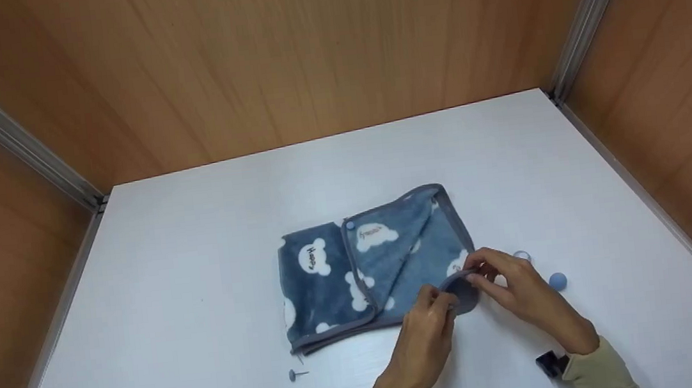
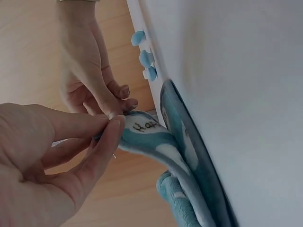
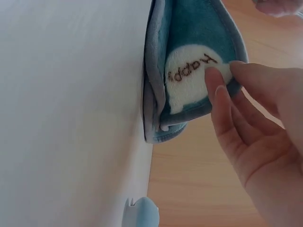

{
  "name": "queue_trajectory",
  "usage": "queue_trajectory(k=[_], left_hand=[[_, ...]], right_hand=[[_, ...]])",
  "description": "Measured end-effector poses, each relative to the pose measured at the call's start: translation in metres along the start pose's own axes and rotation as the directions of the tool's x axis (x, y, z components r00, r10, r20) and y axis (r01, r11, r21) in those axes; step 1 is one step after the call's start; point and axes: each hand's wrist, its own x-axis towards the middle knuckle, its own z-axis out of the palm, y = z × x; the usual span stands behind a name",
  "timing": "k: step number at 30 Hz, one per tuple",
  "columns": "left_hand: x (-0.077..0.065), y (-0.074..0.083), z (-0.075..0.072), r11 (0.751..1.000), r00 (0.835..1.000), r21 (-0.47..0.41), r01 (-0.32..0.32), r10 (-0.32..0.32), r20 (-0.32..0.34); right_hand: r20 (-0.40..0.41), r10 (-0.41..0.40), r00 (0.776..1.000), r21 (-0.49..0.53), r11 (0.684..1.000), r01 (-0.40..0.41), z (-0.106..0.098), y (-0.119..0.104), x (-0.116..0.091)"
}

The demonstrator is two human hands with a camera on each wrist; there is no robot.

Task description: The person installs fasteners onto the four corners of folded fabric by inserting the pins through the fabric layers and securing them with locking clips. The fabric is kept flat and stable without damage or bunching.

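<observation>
A blue fleece blanket (image 1: 324, 292) with white bear heads lies folded on the white table, its near right corner lifted. My right hand (image 1: 527, 294) pinches the blanket's edge between thumb and finger, over a white patch lettered "Happy" (image 3: 189, 71) in the right wrist view. Close beside it, my left hand (image 1: 418, 340) is at the raised corner. In the left wrist view, the left fingertips (image 2: 111, 125) pinch what looks like a blue-headed pin; a bit of blue and a thin metal tip show, the rest is hidden by the fingers.
A round blue cap (image 1: 558, 281) and a clear ring-like piece (image 1: 522, 256) lie right of the blanket. Near its front left lies a pin (image 1: 294, 375) with a wide head. Another blue round (image 1: 350, 225) sits on the blanket. Wooden panels (image 1: 331, 54) border the table (image 1: 157, 291).
</observation>
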Motion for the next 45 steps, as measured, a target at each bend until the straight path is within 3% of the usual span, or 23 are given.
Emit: queue_trajectory(k=[4,10,18,29,36,45], left_hand=[[0.005,0.000,0.008,0.999,0.999,0.004,-0.044,0.044,-0.025],[0.009,-0.002,0.020,0.994,0.992,0.023,-0.106,0.107,-0.062],[0.013,-0.005,0.032,0.991,0.984,-0.010,-0.133,0.131,-0.121],[0.018,-0.006,0.036,0.995,0.972,0.039,-0.094,0.100,-0.214],[0.020,-0.005,0.037,0.998,0.974,0.035,-0.059,0.066,-0.219],[0.021,-0.005,0.035,0.993,0.971,0.118,-0.011,0.039,-0.237]], right_hand=[[-0.012,-0.028,1.000,0.036,0.999,0.029,0.001,0.000,0.000],[-0.011,0.013,1.000,0.028,1.000,-0.012,0.001,0.000,-0.001],[0.007,0.025,1.000,-0.009,1.000,-0.025,0.001,0.001,-0.002],[-0.017,0.023,1.000,0.000,1.000,-0.023,-0.001,0.000,-0.002],[-0.003,0.032,0.999,0.019,0.999,-0.032,-0.004,0.000,-0.003],[-0.010,0.036,0.999,0.035,0.999,-0.036,-0.003,-0.001,-0.004]])
